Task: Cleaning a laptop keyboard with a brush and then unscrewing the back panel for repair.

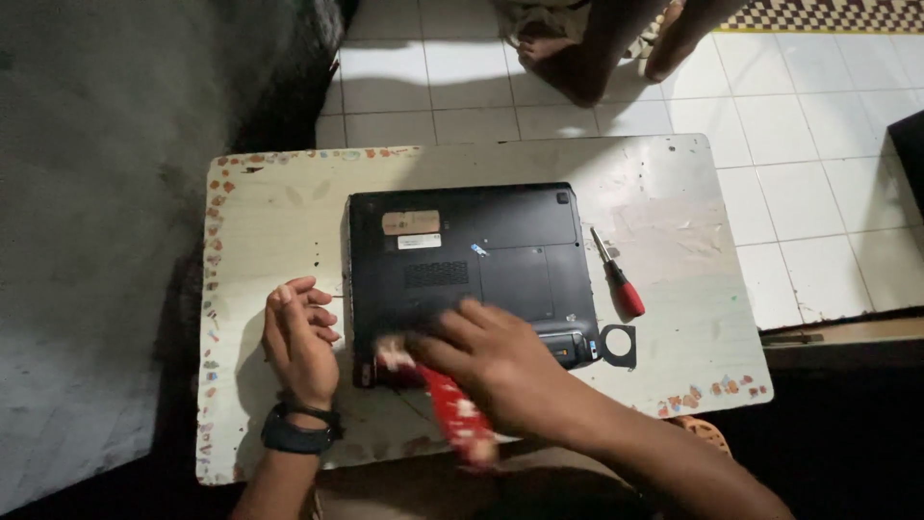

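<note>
A black laptop [481,250] lies upside down on a small white table [279,212]. My right hand [496,361] is over the laptop's near edge and grips a red-handled brush [452,409], blurred, whose pale bristle end touches the laptop's near left corner. My left hand [298,342] rests on the table just left of the laptop, fingers loosely curled and apart, holding nothing. A black watch sits on that wrist.
A red-handled screwdriver [616,277] lies on the table right of the laptop. A small black square frame piece [619,347] sits by the laptop's near right corner. Another person's bare feet [577,53] rest on the white tiled floor beyond the table.
</note>
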